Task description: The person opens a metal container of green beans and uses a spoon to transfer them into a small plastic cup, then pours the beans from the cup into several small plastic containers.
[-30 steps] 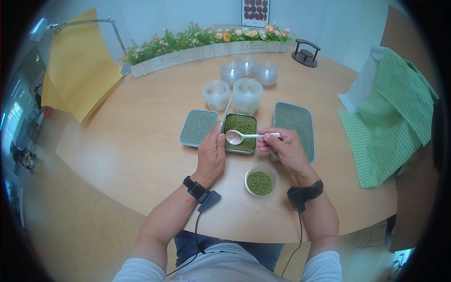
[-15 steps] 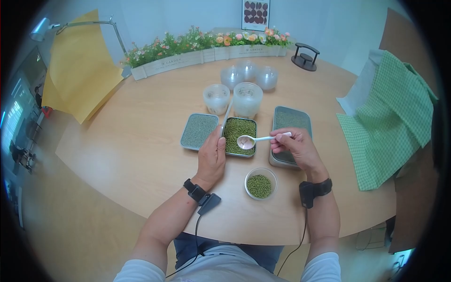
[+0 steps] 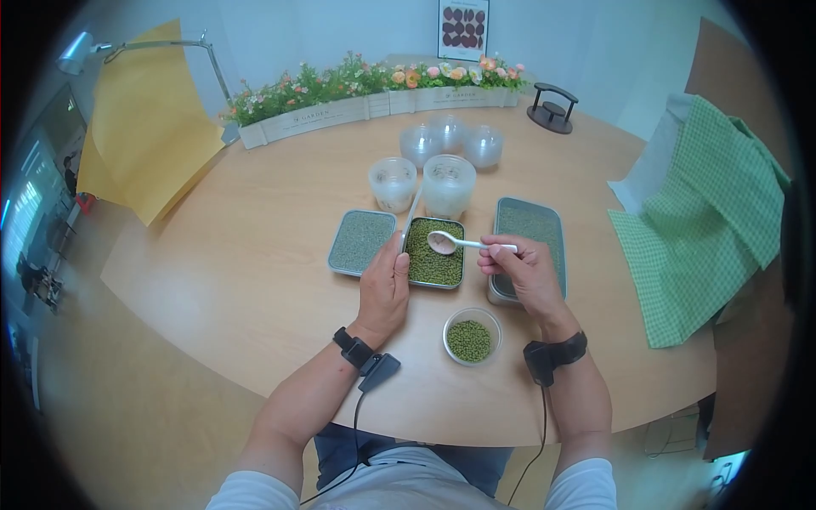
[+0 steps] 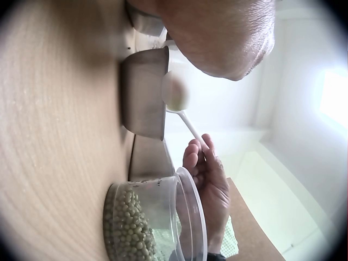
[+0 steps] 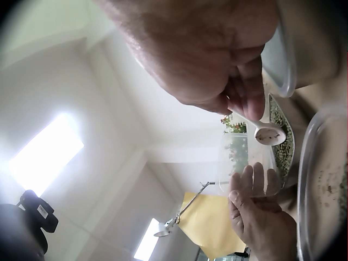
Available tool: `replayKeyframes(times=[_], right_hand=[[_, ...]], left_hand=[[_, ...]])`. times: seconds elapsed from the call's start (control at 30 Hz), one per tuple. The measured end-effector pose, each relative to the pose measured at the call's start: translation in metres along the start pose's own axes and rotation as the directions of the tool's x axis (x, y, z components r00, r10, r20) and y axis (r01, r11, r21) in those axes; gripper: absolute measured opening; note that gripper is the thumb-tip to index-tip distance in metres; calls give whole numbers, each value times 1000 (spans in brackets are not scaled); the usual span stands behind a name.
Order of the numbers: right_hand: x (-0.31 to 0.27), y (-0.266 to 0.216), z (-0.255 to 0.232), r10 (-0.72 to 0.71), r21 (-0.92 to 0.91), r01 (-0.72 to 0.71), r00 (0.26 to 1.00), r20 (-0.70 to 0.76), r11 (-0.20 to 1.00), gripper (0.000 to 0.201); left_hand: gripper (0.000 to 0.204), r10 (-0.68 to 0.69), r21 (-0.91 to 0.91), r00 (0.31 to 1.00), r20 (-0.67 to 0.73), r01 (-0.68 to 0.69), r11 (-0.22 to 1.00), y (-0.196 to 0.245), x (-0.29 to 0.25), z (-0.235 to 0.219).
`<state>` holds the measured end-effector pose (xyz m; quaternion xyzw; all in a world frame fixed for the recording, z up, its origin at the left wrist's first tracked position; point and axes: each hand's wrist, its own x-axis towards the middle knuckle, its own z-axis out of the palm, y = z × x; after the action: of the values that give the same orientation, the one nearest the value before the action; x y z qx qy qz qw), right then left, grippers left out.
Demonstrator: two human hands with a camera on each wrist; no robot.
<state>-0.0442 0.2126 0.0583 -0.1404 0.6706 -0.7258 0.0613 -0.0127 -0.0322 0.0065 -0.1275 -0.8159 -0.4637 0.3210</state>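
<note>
My right hand (image 3: 523,270) pinches the handle of a white spoon (image 3: 441,243). Its bowl sits over a rectangular metal tin (image 3: 438,285) of green beans (image 3: 436,253), and the right wrist view shows just a few dark specks in the bowl (image 5: 270,135). With fingers straight, my left hand (image 3: 384,289) rests along the tin's left side. A thin pale strip (image 3: 414,206) runs from that side toward the back, and a translucent sheet (image 5: 234,155) shows beside the fingers in the right wrist view. Nearer me stands a clear plastic cup (image 4: 190,212), partly filled with green beans (image 3: 469,340).
Left of the bean tin lies a tin of fine grey-green grains (image 3: 362,240); a larger tin (image 3: 544,223) stands right, partly behind my right hand. Two clear tubs (image 3: 449,183) and several clear domed containers (image 3: 483,149) stand behind. Flower boxes (image 3: 314,110) line the back; a green checked cloth (image 3: 680,255) hangs right.
My right hand and the spoon shifted right across the bean tin, then came slightly back left. The left hand stays against the tin. The head view has tilted up a little.
</note>
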Motion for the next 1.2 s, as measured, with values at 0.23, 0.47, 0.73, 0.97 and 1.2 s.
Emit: replayKeyframes(times=[0.23, 0.47, 0.73, 0.97, 1.2], right_hand=[[1, 9, 4, -200, -226, 182, 978, -56, 957, 29], [-4, -1, 8, -95, -234, 91, 995, -7, 968, 27], [-2, -5, 2, -176, -153, 156, 976, -128, 976, 23], [-8, -45, -23, -189, -74, 174, 911, -367, 982, 20], [-11, -58, -30, -234, -43, 243, 853, -466, 969, 21]], left_hand=[[41, -8, -10, 1000, 3, 8, 1000, 3, 1, -1], [40, -12, -4, 1000, 10, 12, 1000, 5, 1, -2], [38, 56, 32, 992, 109, -60, 998, 7, 1, -3], [37, 192, 77, 974, 124, -202, 976, 6, 1, 3], [37, 224, 264, 892, 394, -343, 902, 11, 0, 4]])
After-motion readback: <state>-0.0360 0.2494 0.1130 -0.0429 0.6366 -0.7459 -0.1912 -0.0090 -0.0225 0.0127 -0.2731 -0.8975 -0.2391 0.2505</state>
